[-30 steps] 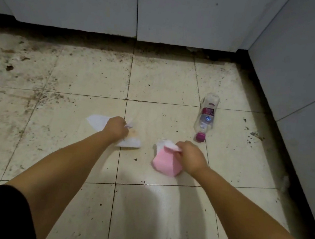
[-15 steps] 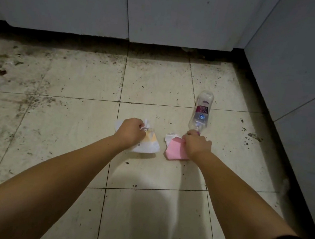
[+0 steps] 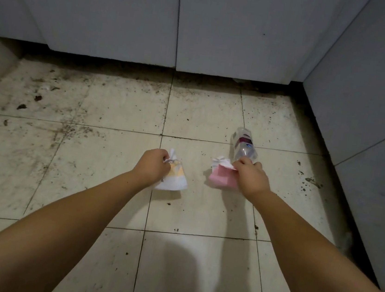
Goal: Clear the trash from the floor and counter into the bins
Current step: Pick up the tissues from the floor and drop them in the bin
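- Head view gives us two paper scraps and one plastic bottle [image 3: 243,145] above the tiled floor [image 3: 88,157]
- Our left hand [image 3: 151,166] is clenched round the white-and-orange paper [image 3: 174,178], which hangs below its fingers
- Our right hand [image 3: 249,177] grips the pink paper [image 3: 220,178] and the bottle's neck, body pointing away

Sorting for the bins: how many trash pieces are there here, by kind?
Paper, white and orange: 1, in the left hand
Paper, pink and white: 1, in the right hand
Plastic bottle: 1
Total: 3
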Tool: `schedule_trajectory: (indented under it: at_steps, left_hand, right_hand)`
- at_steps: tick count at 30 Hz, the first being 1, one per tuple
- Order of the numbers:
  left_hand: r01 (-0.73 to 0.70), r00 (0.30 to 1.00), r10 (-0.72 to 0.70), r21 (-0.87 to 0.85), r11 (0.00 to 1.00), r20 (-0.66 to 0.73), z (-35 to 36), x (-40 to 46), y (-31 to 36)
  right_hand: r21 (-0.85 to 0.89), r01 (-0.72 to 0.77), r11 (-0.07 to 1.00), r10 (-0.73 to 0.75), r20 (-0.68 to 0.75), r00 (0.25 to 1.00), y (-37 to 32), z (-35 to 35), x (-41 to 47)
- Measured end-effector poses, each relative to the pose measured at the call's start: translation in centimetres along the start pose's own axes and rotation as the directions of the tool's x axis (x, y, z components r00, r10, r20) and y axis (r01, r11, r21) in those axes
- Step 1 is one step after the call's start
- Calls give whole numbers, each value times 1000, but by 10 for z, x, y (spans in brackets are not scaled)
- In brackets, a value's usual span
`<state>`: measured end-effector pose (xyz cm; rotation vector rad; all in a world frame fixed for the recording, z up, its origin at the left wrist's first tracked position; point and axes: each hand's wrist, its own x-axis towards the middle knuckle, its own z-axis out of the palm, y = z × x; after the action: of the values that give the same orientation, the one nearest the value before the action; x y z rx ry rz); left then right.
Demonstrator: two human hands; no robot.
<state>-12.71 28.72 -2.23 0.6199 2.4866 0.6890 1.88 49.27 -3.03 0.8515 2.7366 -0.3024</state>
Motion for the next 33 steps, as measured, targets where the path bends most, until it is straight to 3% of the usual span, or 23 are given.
schedule_trajectory:
  at_steps: [8, 17, 22, 28, 33]
  left_hand:
    - [87, 996, -88, -46, 995, -19, -120, -87, 41]
    - [165, 985, -170, -142, 976, -23, -315, -226, 138]
    - [191, 980, -196, -113, 975, -29, -421, -296, 180]
    - [245, 957, -263, -151, 958, -118, -526, -358, 170]
    - [343, 888, -396, -236, 909, -234, -587, -408, 133]
  right_hand:
    - [-43, 106, 993, -103, 60, 993, -67, -111, -94]
    - [-44, 186, 982, -176, 171, 969, -149, -330, -221]
    - [-59, 272, 961, -257, 184, 949, -208, -444, -267]
    - [-122, 433, 893, -410, 174, 895, -297, -535, -286]
    - [-170, 582, 795, -550, 203, 810, -370, -570, -283]
